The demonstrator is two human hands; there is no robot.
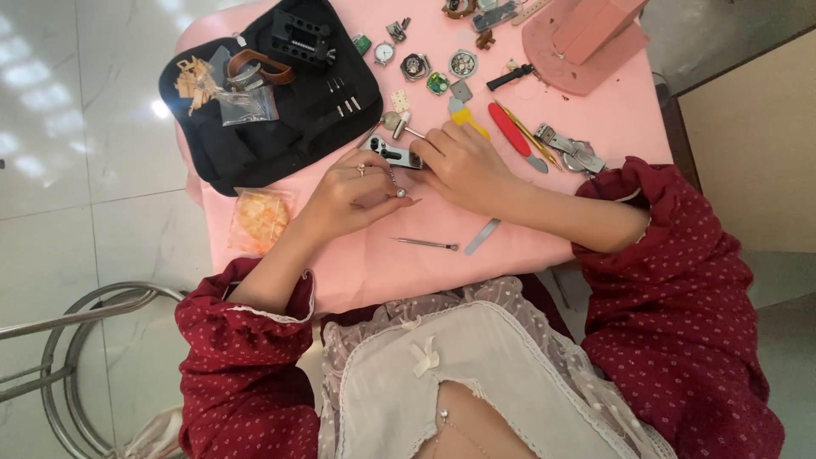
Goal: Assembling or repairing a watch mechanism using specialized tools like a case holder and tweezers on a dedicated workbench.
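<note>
Both hands meet over the middle of the pink desk (442, 229). The right hand (463, 166) has its grip clamped on a small metal tool (393, 153), which lies between the two hands. The left hand (348, 197) pinches a thin beaded chain (396, 183) hanging just below that tool.

Pink worktop (595, 127), black tool pouch (289, 127), red-handled tool (508, 129), yellow tool (469, 121), dark red sleeves (680, 280) (small white dots), orange bits in clear bag (259, 219).
</note>
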